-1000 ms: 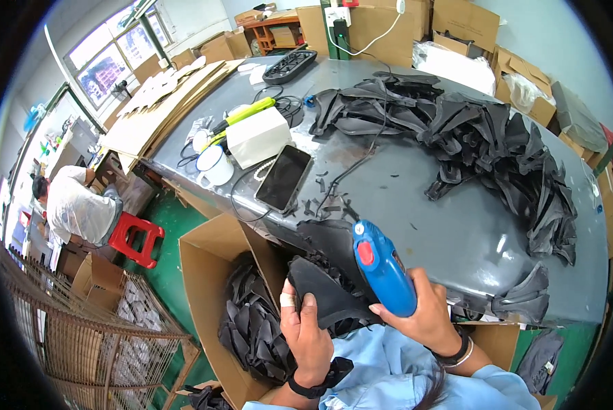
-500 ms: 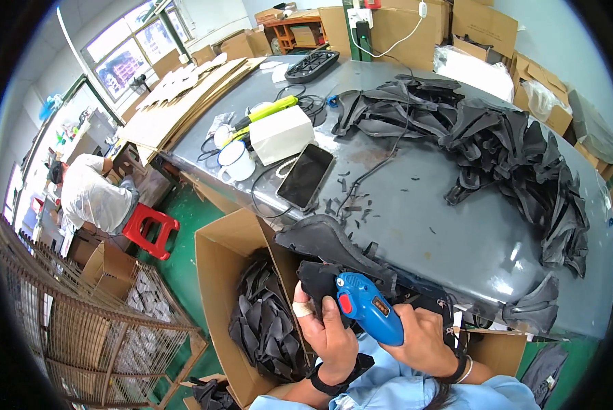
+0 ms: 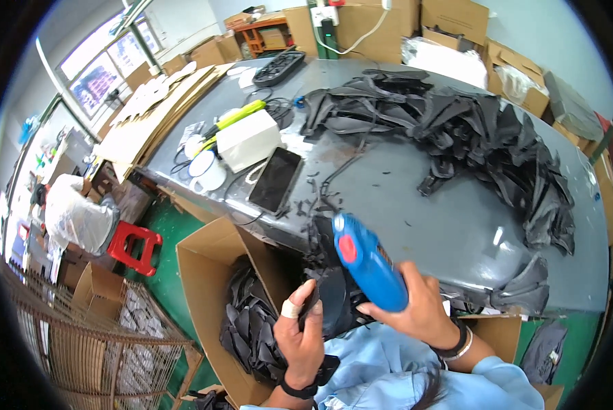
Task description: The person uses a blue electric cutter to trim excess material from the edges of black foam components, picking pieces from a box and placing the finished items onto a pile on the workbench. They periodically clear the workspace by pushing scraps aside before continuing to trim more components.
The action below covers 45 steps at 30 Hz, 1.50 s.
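My right hand [image 3: 426,311] grips a blue handheld power tool [image 3: 369,263] with a red button, its front end tilted up over the table's near edge. What sits at its tip cannot be made out. My left hand [image 3: 299,338], with a light wrap on one finger, pinches a black moulded piece [image 3: 333,301] by its edge. That piece hangs between my hands, partly hidden by the tool and the fingers. Left of my left hand, an open cardboard box [image 3: 207,301] holds a heap of similar black pieces [image 3: 255,342].
Many curved black pieces [image 3: 484,130] are piled along the grey table [image 3: 402,205]. Small black scraps [image 3: 310,205], a phone [image 3: 275,179], a white mug [image 3: 207,171] and a white box [image 3: 248,140] lie on its left. A co-worker [image 3: 81,212] sits beyond a wire cage [image 3: 108,335].
The tool has come up and away from the black piece, its front end tipping upward. My left hand has dropped slightly with the piece. The view has shifted a little to the right.
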### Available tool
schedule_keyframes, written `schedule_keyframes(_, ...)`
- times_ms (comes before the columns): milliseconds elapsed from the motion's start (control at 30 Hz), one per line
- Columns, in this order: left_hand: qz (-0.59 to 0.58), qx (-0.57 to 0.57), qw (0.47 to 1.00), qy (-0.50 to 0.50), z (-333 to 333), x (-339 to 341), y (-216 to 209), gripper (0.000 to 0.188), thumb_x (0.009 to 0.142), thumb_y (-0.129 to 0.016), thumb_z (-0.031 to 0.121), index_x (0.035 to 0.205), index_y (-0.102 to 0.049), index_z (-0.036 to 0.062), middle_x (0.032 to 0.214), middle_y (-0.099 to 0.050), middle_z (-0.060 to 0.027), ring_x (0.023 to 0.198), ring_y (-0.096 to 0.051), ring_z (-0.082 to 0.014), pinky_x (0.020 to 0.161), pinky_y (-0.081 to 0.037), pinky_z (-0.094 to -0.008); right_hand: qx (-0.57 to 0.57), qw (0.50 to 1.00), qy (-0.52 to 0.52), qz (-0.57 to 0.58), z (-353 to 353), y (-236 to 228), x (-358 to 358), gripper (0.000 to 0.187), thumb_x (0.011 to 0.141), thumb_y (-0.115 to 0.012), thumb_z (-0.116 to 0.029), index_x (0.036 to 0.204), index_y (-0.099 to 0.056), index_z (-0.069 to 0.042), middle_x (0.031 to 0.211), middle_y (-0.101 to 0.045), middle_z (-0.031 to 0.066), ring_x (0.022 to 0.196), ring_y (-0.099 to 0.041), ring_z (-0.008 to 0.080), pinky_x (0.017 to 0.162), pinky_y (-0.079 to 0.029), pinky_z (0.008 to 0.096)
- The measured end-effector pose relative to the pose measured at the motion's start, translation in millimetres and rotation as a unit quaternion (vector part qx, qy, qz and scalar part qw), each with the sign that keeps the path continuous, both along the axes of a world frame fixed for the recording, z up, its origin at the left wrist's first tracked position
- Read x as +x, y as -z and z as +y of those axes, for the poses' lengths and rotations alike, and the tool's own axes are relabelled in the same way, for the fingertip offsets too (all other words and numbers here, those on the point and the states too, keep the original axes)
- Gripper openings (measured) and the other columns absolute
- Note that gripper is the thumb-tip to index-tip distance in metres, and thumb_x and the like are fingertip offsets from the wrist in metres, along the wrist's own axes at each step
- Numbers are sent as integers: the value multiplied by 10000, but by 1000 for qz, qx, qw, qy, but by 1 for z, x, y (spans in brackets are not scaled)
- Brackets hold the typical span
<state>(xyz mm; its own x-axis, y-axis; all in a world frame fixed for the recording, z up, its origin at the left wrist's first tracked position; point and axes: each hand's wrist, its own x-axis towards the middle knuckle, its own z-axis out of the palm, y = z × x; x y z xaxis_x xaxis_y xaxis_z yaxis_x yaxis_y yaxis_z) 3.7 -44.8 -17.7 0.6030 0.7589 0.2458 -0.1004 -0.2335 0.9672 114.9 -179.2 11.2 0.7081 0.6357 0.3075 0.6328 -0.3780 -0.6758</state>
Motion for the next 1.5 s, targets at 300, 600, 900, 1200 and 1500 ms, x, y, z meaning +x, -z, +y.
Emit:
schedule_keyframes(300,-249,140,958,-22,-16,14,22,164,780,-526,-7,913,-610,-52,940,-632,-184,899,-616,-265,808,-488,-331,168,958,4,231,5,4,30,553,707,-780,-293,1071,-484,-1,850,-613,127,757,-618,205,705,-483,334)
schedule_keyframes(600,-259,-336,882,204,-37,34,37,639,896,-473,538,1262,-394,20,1219,-489,-120,1128,-481,-232,992,-349,-381,152,942,-108,279,4,-13,22,586,668,-818,-221,1105,-494,-4,950,-584,62,844,-551,137,762,-451,292)
schedule_keyframes(900,-426,-271,860,69,5,38,-7,490,960,-439,374,1286,-368,15,1272,-456,-168,1204,-458,-293,993,-440,-369,35,994,-66,74,3,14,-16,585,648,-822,-363,969,-498,2,737,-625,133,637,-647,291,589,-504,361)
schedule_keyframes(1200,-402,-219,889,-21,6,37,-8,598,895,-525,469,1294,-351,59,1309,-426,-156,1228,-422,-302,1015,-395,-384,1,992,-120,48,4,21,-31,550,635,-838,-308,928,-506,18,727,-636,141,619,-657,278,554,-515,332)
schedule_keyframes(1500,-335,-163,927,46,23,18,5,495,934,-481,369,1263,-398,8,1228,-496,-162,1161,-479,-284,1014,-371,-402,-11,992,-123,13,-1,21,-28,516,640,-832,-280,922,-521,21,721,-633,141,602,-648,281,549,-507,342)
